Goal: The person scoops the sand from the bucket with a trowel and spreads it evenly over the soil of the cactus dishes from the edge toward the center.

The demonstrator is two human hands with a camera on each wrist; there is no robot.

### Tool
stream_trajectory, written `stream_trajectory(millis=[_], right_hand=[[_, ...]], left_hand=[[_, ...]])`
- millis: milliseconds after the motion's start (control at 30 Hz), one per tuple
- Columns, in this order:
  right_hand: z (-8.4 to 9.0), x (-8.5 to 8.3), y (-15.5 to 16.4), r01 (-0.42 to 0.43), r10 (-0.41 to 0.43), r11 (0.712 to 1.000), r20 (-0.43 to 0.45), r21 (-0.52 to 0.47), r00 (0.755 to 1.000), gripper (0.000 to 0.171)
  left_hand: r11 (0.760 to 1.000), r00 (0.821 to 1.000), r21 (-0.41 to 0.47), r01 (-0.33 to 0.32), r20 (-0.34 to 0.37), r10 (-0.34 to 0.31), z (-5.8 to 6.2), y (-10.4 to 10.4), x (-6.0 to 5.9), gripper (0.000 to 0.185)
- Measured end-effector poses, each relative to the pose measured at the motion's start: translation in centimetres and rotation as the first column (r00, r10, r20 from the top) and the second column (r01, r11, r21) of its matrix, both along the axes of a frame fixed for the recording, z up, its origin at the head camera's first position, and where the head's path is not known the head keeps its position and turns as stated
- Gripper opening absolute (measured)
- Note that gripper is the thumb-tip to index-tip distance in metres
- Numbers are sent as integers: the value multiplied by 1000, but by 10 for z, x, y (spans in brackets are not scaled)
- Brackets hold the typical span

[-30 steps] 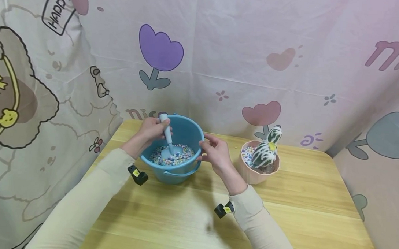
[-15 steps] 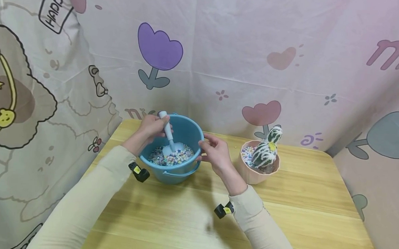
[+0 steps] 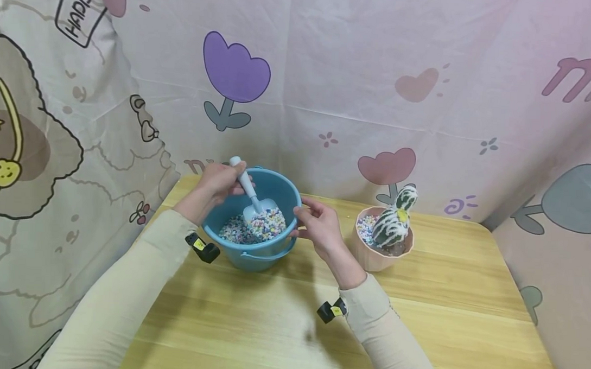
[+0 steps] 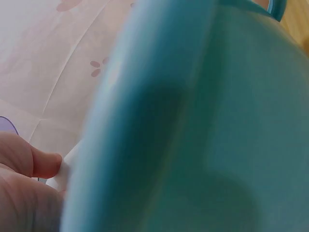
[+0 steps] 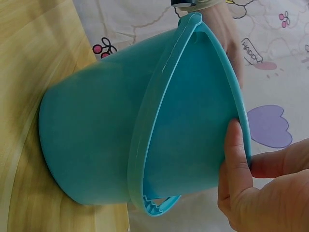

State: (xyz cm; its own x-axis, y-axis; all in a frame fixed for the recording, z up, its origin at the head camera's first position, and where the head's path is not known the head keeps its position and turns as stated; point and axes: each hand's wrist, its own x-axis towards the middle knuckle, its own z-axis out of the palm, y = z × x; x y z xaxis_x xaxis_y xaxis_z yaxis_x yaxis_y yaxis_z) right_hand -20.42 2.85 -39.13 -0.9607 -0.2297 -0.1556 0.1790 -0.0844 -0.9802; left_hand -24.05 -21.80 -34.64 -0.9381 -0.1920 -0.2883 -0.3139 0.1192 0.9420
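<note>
My left hand [image 3: 219,183] grips the pale blue handle of a toy shovel [image 3: 246,183] over a blue bucket [image 3: 215,225]. The shovel's blade is tilted inside the bucket and loaded with small pastel pebbles [image 3: 267,225]; more of them cover the bottom. On the bucket's right side, my right hand [image 3: 319,224] pinches the rim, thumb over the edge and fingers along the outer wall, as the right wrist view shows. In the left wrist view the bucket's wall [image 4: 231,121] fills most of the picture and hides the blade.
Right of the bucket stands a pink pot [image 3: 377,262] holding a green and white knitted cactus [image 3: 393,229], pastel pebbles and a brown patch. Everything stands on a wooden table [image 3: 448,298]. A printed cloth [image 3: 329,71] hangs close behind it and along both sides.
The shovel's blade has come up through the pebbles and now carries a heap of them. My left hand has risen slightly with the handle. My right hand stays at the rim.
</note>
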Motion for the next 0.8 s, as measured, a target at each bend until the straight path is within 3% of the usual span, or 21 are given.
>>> stream_trajectory(millis=[533,800], right_hand=[[1,3,0,0,-1,1000,11,20,1000,43],[0,4,1,-7,6,1000,9,15,1000,40]], left_hand=[[999,1000,37,-19,-12,19,9,-9,3,55],[991,998,118,-61,6,61,10,-12,3,58]])
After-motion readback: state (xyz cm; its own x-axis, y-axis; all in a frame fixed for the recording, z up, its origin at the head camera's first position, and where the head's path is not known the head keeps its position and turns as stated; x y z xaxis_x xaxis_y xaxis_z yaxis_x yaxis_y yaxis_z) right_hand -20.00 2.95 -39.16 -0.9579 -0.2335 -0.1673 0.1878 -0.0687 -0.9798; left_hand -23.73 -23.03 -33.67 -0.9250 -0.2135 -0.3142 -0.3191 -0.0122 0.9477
